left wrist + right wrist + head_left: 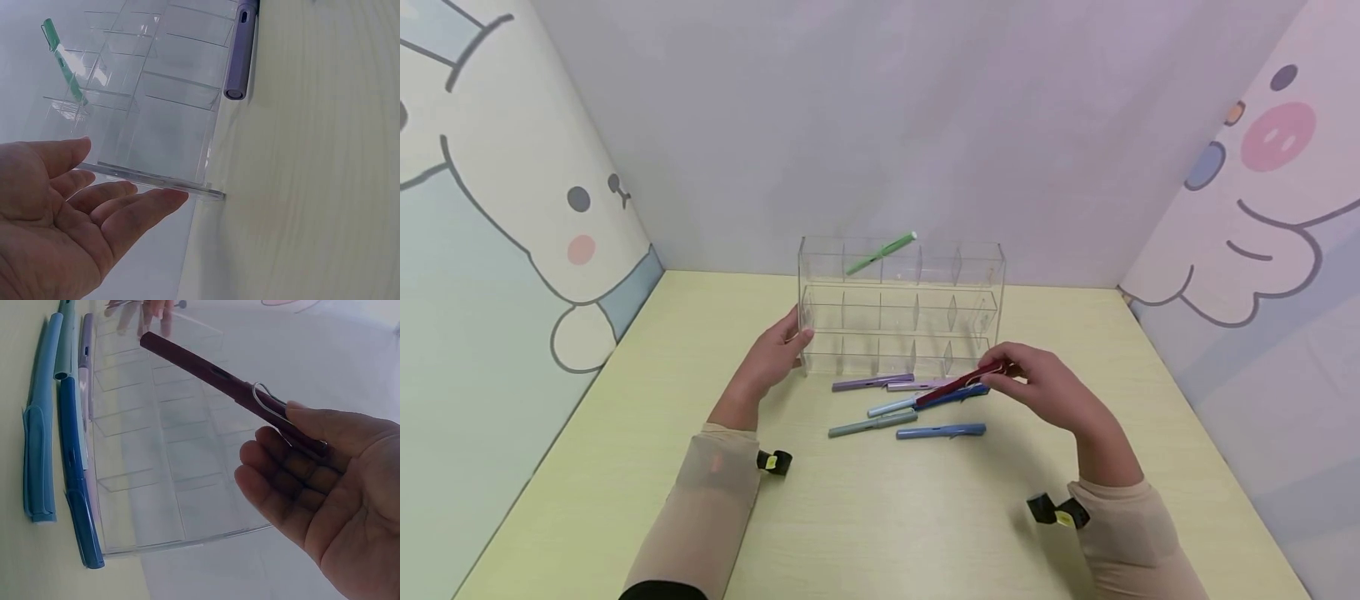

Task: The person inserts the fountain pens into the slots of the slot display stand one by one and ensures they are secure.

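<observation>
At the rack (901, 307), the left hand (771, 354) grips the left end while the right hand (1041, 379) pinches a red pen (957, 383).

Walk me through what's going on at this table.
A person is handling pens at a clear tiered rack. Their left hand grips the rack's left end, while their right hand pinches a dark red pen clear of the table. One green pen leans in the rack's top tier. Six other pens, in purples, blues and grey-green, lie on the table in front of the rack.
</observation>
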The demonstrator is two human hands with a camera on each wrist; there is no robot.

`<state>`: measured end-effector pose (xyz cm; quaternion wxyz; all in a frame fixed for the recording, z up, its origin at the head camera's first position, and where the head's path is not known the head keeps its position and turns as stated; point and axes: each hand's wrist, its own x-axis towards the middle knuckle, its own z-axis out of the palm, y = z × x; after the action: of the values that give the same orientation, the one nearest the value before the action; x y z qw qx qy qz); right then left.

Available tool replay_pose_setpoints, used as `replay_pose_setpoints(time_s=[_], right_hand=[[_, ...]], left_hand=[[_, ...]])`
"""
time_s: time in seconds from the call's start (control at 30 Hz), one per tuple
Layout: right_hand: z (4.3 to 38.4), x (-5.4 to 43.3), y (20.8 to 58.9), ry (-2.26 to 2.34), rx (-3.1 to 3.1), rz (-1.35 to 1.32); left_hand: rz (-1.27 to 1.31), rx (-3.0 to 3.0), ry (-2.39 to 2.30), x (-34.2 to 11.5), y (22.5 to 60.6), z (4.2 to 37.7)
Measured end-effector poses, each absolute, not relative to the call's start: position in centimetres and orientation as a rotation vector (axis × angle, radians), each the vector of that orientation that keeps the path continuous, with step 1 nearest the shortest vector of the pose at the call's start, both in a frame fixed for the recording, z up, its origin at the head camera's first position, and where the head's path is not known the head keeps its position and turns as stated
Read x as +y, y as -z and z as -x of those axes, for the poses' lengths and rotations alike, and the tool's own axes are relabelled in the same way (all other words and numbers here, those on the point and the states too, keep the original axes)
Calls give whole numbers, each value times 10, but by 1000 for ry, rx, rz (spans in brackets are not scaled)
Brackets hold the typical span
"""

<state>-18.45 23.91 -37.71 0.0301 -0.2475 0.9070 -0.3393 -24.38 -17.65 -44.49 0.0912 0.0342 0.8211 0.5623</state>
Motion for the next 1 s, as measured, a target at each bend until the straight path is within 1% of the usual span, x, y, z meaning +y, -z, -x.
replay_pose_setpoints(time_s=[0.37, 0.63, 1.0], right_hand=[[196, 246, 381, 1681, 2500, 695], [207, 244, 380, 1844, 2465, 742], [225, 241, 370, 2070, 2352, 732]], left_hand=[[-95, 2433, -1680, -175, 445, 244], [-105, 2454, -1673, -176, 446, 244], [-99, 2444, -1681, -176, 446, 244]])
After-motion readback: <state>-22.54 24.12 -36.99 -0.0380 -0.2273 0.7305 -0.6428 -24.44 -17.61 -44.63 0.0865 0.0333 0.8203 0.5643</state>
